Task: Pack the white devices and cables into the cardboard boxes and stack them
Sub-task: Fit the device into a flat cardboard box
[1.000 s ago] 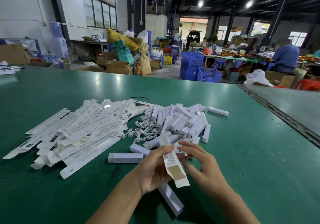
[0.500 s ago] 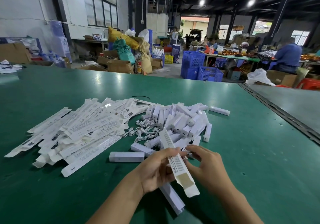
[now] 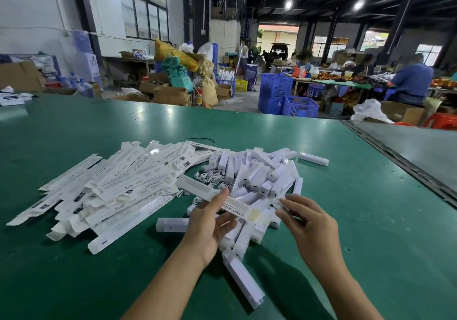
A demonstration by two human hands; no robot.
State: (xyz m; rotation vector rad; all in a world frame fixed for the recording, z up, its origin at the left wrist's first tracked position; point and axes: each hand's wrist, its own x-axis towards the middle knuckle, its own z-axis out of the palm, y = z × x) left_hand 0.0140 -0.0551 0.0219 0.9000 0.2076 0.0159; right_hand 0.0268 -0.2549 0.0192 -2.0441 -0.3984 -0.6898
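Observation:
My left hand (image 3: 210, 225) grips a long white cardboard box (image 3: 197, 188) by its middle, tilted, with its open brown-lined end toward my right hand. My right hand (image 3: 309, 223) reaches to the near edge of the pile of white devices (image 3: 259, 173), its thumb and forefinger pinching the end of one device (image 3: 272, 202). Coiled white cables (image 3: 210, 177) lie between that pile and a spread of flat unfolded boxes (image 3: 118, 188) on the left. Two assembled boxes (image 3: 243, 280) (image 3: 171, 224) lie near my wrists.
Everything rests on a green table (image 3: 371, 245); a dark seam (image 3: 395, 158) runs along its right side. One device (image 3: 312, 158) lies apart behind the pile. Blue crates (image 3: 286, 97), cartons and seated people are beyond the far edge.
My left hand swung the box from pointing down toward me to lying across leftward. My right hand left the box's open end and moved right to the device pile.

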